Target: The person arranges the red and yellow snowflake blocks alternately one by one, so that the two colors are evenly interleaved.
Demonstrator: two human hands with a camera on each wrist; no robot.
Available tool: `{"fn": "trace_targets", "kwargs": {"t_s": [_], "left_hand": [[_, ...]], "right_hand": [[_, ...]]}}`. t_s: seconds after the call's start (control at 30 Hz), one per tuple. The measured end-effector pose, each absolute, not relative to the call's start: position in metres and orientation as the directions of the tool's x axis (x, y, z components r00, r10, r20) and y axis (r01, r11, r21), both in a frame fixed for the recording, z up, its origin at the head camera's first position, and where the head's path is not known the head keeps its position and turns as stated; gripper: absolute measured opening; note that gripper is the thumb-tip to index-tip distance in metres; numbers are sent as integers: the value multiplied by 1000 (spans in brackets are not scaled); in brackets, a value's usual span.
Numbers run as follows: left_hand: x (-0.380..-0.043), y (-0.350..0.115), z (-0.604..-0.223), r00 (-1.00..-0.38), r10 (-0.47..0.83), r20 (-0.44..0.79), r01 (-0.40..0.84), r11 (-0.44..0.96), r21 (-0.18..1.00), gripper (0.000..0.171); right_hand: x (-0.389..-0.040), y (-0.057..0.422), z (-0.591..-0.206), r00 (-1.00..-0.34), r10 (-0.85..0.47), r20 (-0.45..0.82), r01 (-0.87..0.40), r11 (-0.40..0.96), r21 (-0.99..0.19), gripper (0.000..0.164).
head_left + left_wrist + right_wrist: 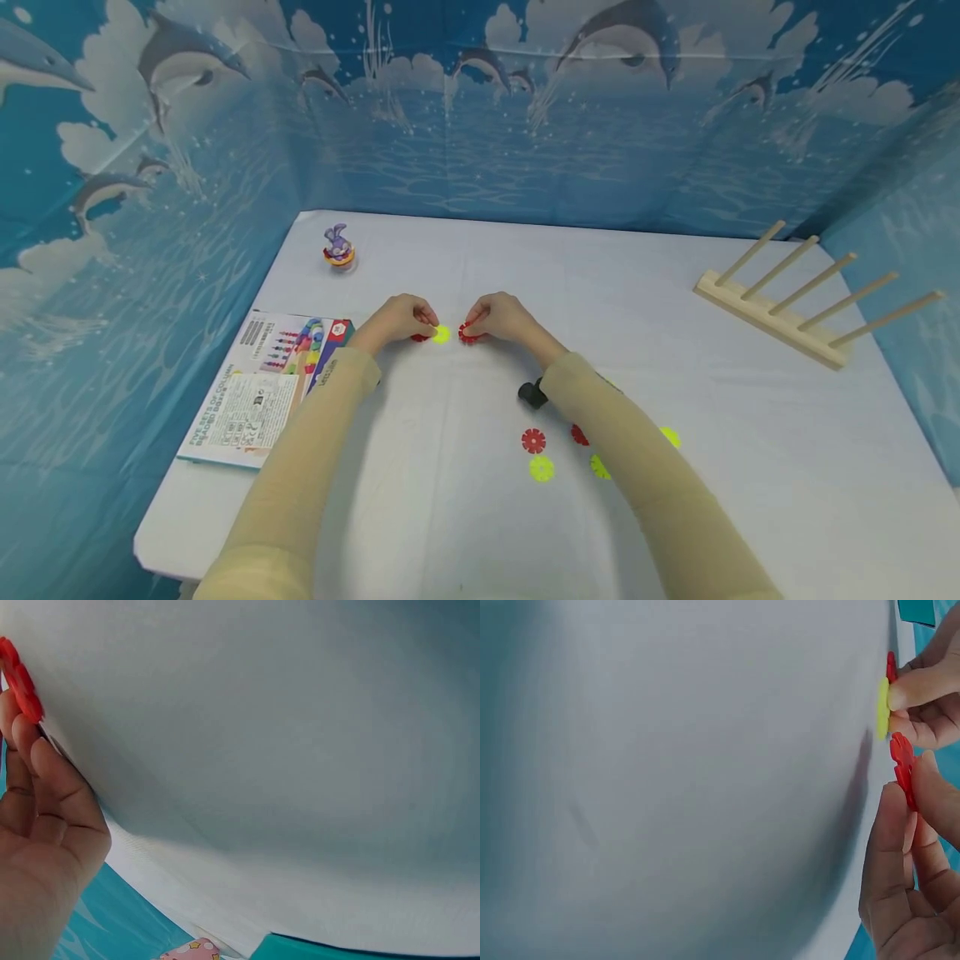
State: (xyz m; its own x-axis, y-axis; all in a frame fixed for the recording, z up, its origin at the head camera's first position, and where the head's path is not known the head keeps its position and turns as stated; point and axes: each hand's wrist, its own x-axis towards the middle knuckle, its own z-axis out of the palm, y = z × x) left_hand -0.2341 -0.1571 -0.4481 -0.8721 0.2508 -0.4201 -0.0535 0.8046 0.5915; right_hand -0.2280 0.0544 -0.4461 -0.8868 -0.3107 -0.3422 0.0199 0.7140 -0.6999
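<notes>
Just right of the box (255, 392) used here as landmark, a yellow disc (441, 334) is pinched between thumb and fingers of the left hand (396, 322), with a first red disc (419, 337) set against it (whether the two are slotted together cannot be told). Farther right of the box, a second red disc (467, 335) is pinched by its edge at the fingertips of the right hand (504, 318). A small gap is left between it and the yellow disc. The step in hand is judged to be the lining-up of notched discs, edge to edge, before a join. For the next move, a slot of each disc would need to be faced to the other and turned crosswise, and an even push would be called for, with the left pair kept firmly gripped so that it is not twisted apart. Well to the right of the box and nearer the person, loose discs (542, 468) in red and yellow are scattered on the table (420, 517); some are partly hidden by the right sleeve (637, 442).
</notes>
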Motion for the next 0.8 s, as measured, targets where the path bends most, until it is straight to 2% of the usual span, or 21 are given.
{"fn": "trace_targets", "kwargs": {"t_s": [0.2,0.53,0.8], "left_hand": [[-236,-158,-451,-876,256,-408,-39,807,590,18],[-234,-157,-450,-881,255,-399,-34,807,590,16],[-235,-155,-451,-880,253,-403,-31,814,579,15]], "right_hand": [[-228,43,-452,-892,-291,-346,35,720,-693,19],[-225,33,-454,-923,-283,-261,-49,758,-650,17],[-224,28,-455,-933,-262,-245,-50,772,-634,18]]}}
